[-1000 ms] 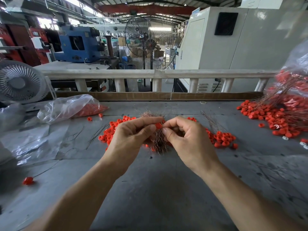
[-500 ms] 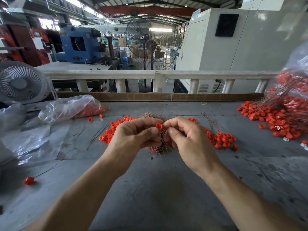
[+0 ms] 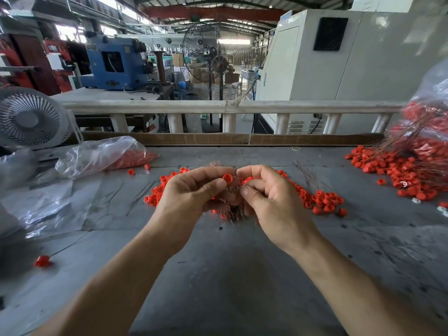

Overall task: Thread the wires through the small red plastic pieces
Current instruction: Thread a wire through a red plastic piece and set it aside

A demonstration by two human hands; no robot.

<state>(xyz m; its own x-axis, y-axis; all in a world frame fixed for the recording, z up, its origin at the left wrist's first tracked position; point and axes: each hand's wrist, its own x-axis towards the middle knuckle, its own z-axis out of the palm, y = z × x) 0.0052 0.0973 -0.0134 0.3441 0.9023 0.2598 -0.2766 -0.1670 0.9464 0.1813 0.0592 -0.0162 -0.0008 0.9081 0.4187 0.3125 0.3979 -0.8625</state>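
Hidden or unclear, for your check:
- Wire bundle (image 3: 232, 213): your left hand (image 3: 194, 197) and right hand (image 3: 274, 204) cover its middle; only the bristling ends show.
- Wire at the red piece (image 3: 227, 177): too fine to tell whether it passes through.
- Right bag (image 3: 431, 100): cut by the frame edge.
- Left plastic sheet (image 3: 36, 202): blurred.
- Small fan (image 3: 29, 117): cropped at left.

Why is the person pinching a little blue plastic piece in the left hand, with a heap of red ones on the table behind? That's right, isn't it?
Not quite. The little plastic piece pinched in the left hand is red, not blue, as the head view shows. The rest holds: a heap of red ones lies on the table behind the hands.
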